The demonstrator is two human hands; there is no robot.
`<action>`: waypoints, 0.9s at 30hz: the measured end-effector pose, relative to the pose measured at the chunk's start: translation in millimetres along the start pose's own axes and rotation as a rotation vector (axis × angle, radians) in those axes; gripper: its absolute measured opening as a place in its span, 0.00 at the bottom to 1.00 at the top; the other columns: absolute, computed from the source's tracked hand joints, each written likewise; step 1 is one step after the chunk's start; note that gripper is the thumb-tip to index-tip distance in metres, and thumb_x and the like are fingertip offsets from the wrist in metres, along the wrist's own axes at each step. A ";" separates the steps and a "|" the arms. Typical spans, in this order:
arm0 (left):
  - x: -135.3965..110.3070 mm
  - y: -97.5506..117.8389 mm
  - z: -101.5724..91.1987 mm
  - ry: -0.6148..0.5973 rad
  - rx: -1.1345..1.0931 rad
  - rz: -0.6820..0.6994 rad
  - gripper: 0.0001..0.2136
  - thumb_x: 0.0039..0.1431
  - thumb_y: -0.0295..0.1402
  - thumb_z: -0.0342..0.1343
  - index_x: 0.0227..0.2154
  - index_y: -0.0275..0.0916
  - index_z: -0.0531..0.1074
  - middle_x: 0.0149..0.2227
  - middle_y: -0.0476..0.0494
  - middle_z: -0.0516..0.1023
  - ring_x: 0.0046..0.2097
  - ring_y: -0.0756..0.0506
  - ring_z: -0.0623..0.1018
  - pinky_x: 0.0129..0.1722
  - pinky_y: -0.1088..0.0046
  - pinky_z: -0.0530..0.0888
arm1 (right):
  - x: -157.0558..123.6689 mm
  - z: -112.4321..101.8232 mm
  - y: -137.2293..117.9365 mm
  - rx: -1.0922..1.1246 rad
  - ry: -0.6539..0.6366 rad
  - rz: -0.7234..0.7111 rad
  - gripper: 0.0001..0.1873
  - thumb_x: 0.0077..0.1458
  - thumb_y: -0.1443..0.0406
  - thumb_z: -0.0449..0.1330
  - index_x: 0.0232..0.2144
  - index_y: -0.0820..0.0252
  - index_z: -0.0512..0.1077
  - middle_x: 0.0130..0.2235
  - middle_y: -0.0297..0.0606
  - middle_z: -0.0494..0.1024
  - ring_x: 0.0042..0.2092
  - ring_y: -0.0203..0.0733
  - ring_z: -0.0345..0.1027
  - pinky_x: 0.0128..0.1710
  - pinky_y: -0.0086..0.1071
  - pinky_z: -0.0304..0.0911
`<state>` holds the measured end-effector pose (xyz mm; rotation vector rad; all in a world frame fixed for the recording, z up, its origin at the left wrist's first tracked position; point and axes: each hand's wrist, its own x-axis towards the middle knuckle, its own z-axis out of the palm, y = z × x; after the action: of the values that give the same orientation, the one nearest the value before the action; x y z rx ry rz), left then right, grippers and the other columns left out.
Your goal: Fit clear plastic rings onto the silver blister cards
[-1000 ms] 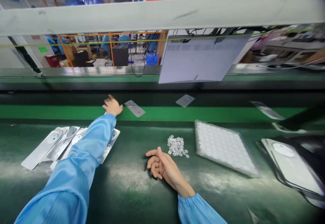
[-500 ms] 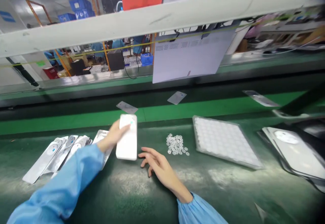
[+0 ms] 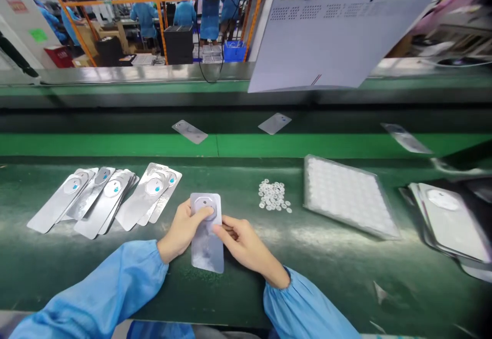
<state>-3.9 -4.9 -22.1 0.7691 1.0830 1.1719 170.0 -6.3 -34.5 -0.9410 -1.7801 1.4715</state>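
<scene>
Above the near part of the green bench, a thin silver phone back panel [image 3: 208, 249] with a round camera area at its top is held nearly upright. My left hand [image 3: 185, 229] grips it from the left, thumb lying across the camera area. At the right edge, my right hand [image 3: 244, 241] pinches the same panel between thumb and fingers. Several similar panels [image 3: 132, 203] lie in overlapping fans to the left, their camera areas marked with blue dots. Beyond my right hand sits a small heap of clear and white rings [image 3: 272, 194].
A clear tray of white round pieces [image 3: 346, 193] lies right of the rings. Farther right is a stack of pale panels [image 3: 453, 221]. Single panels rest on the green strip [image 3: 238, 145] behind the bench. A large white board [image 3: 326, 37] hangs overhead; people in blue work beyond.
My left hand has brought the panel nearer and lower. My right hand, earlier apart with loose fingers, now holds the panel's right edge. The view has tilted downward.
</scene>
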 end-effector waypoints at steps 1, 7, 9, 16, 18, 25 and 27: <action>-0.9 -0.5 1.0 0.031 0.019 0.007 0.13 0.51 0.38 0.69 0.33 0.36 0.73 0.29 0.50 0.75 0.30 0.50 0.72 0.32 0.75 0.70 | -1.0 -0.2 0.1 -0.012 0.060 -0.027 0.18 0.70 0.53 0.54 0.38 0.62 0.73 0.26 0.33 0.74 0.25 0.35 0.67 0.24 0.27 0.62; -4.1 -2.5 2.1 0.052 0.201 0.138 0.12 0.55 0.38 0.65 0.35 0.35 0.73 0.32 0.48 0.76 0.34 0.48 0.73 0.35 0.74 0.71 | -3.0 3.4 4.4 -0.507 0.509 -0.445 0.07 0.68 0.65 0.58 0.44 0.58 0.76 0.34 0.38 0.79 0.30 0.38 0.73 0.29 0.30 0.69; -4.2 -3.8 1.1 0.029 0.230 0.170 0.12 0.57 0.40 0.64 0.35 0.35 0.74 0.33 0.47 0.76 0.35 0.47 0.74 0.36 0.73 0.71 | -2.4 5.8 6.3 -0.691 0.469 -0.518 0.09 0.70 0.68 0.56 0.45 0.58 0.77 0.35 0.39 0.79 0.33 0.38 0.75 0.32 0.30 0.69; -6.0 -9.6 -1.0 -0.094 0.224 0.140 0.17 0.63 0.47 0.60 0.34 0.34 0.73 0.28 0.49 0.72 0.30 0.49 0.69 0.29 0.75 0.66 | -1.8 10.9 10.3 -0.931 0.503 -0.489 0.14 0.71 0.71 0.51 0.48 0.61 0.77 0.36 0.39 0.81 0.31 0.35 0.74 0.28 0.28 0.66; -7.3 -9.7 -0.8 -0.103 0.224 0.142 0.17 0.64 0.47 0.59 0.33 0.34 0.72 0.28 0.49 0.71 0.30 0.50 0.68 0.29 0.76 0.65 | -2.1 11.9 10.1 -0.959 0.490 -0.500 0.15 0.71 0.72 0.51 0.48 0.62 0.77 0.36 0.39 0.81 0.30 0.35 0.75 0.27 0.28 0.66; -9.4 -6.6 -0.6 -0.119 0.233 0.149 0.17 0.65 0.46 0.58 0.33 0.34 0.71 0.28 0.49 0.69 0.29 0.50 0.67 0.28 0.76 0.64 | -2.6 10.3 8.6 -0.912 0.483 -0.516 0.13 0.70 0.72 0.52 0.48 0.62 0.77 0.35 0.39 0.81 0.30 0.36 0.75 0.25 0.29 0.65; -9.1 -5.7 -0.1 -0.117 0.248 0.147 0.17 0.65 0.46 0.58 0.33 0.34 0.71 0.28 0.49 0.69 0.29 0.50 0.67 0.28 0.76 0.65 | -1.2 8.7 6.7 -0.790 0.505 -0.518 0.12 0.70 0.72 0.54 0.48 0.60 0.77 0.36 0.39 0.81 0.32 0.36 0.76 0.28 0.28 0.68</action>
<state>-2.4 -15.2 -25.0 1.1126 1.1004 1.1111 164.3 -11.0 -42.7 -0.9810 -1.9976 0.1536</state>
